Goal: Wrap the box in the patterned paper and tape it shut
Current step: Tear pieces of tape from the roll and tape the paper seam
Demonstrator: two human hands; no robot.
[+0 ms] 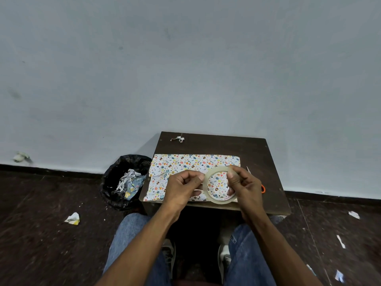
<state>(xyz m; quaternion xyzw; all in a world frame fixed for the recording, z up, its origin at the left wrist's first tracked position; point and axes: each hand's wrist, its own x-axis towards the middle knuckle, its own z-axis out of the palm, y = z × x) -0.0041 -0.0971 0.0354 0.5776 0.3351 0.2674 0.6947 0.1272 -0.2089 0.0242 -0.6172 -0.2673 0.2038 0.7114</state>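
A person sits at a small dark wooden table (253,149) set against a pale wall, with both hands raised just above its near edge. The right hand (244,185) grips a roll of clear tape (219,185), thumb hooked inside the ring and fingers curled round its outer side. The left hand (181,185) has its fingers curled, thumb and fingertips pinching at the roll's left rim — whether a tape end is caught there is too fine to tell. Under the hands, the patterned paper (185,164) lies over the table's near left part; the box itself cannot be made out. An orange scissor handle (263,188) peeks out beside the right wrist. A bin lined in black (123,178) stands on the floor — just left of the table — holding paper scraps.
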